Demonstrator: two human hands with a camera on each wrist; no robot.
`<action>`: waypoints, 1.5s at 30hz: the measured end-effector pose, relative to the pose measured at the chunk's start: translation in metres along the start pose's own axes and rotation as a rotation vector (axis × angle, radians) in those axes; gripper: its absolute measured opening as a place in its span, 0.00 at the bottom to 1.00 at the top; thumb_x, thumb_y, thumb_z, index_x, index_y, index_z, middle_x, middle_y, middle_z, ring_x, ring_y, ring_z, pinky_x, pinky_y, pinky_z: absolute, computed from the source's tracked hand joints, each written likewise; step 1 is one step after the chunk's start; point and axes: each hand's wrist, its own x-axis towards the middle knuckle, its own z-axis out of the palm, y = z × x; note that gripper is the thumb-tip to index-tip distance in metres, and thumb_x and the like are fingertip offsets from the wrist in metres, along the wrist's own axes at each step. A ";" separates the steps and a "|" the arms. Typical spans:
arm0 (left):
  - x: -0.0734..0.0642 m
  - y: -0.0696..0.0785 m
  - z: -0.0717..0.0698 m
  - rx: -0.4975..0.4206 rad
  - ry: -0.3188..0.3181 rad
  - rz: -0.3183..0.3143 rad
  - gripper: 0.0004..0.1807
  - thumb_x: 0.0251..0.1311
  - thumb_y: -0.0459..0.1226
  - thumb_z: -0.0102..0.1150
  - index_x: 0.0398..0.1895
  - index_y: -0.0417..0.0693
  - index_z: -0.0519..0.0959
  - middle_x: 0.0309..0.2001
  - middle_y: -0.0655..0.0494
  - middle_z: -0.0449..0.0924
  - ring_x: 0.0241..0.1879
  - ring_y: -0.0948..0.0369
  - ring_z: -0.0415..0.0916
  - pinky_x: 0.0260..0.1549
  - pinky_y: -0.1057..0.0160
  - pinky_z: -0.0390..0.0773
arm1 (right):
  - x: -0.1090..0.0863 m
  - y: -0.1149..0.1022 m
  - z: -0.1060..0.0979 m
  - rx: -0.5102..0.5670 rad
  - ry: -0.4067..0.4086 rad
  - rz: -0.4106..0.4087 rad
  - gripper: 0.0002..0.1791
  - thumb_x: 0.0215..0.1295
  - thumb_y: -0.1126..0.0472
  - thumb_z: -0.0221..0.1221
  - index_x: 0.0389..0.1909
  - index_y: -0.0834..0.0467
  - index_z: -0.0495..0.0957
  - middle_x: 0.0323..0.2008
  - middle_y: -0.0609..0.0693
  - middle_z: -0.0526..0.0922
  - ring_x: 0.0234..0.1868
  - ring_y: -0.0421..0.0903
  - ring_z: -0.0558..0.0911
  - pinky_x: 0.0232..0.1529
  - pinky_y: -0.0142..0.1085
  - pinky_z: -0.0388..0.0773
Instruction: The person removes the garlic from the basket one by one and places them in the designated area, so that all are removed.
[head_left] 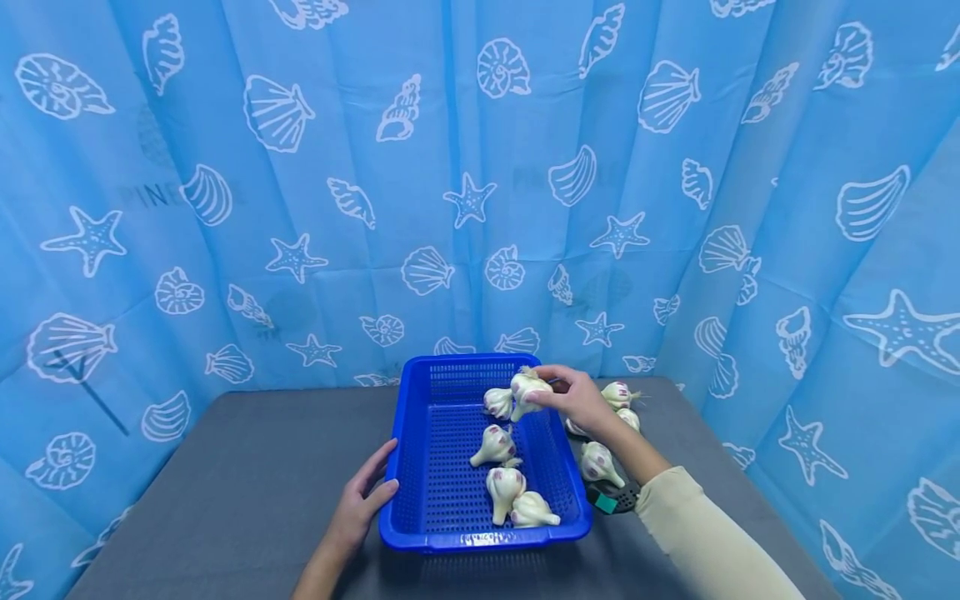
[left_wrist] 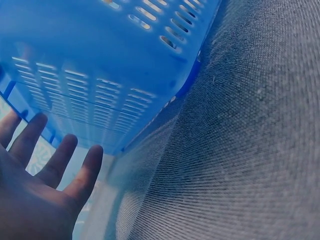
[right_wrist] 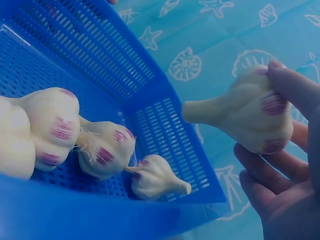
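Just right of the head view's centre, below its middle, the right hand (head_left: 572,395) pinches a garlic bulb (head_left: 529,388) at the blue plastic basket's (head_left: 483,540) upper right. The left hand (head_left: 358,502) spreads its fingers by the basket. The bulb looks light, firm, perhaps slick; its plump body offers the surest hold.

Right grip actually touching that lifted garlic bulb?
Touching. The right wrist view shows it plainly: the right grip pinches the garlic bulb, thumb against one side, fingers against the other.
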 end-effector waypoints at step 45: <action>-0.001 0.001 -0.001 0.015 -0.008 -0.002 0.30 0.68 0.43 0.54 0.73 0.57 0.62 0.72 0.46 0.58 0.68 0.39 0.57 0.58 0.34 0.63 | -0.093 0.068 -0.057 -0.294 0.618 0.268 0.28 0.61 0.54 0.67 0.57 0.66 0.74 0.50 0.64 0.76 0.48 0.57 0.76 0.40 0.36 0.71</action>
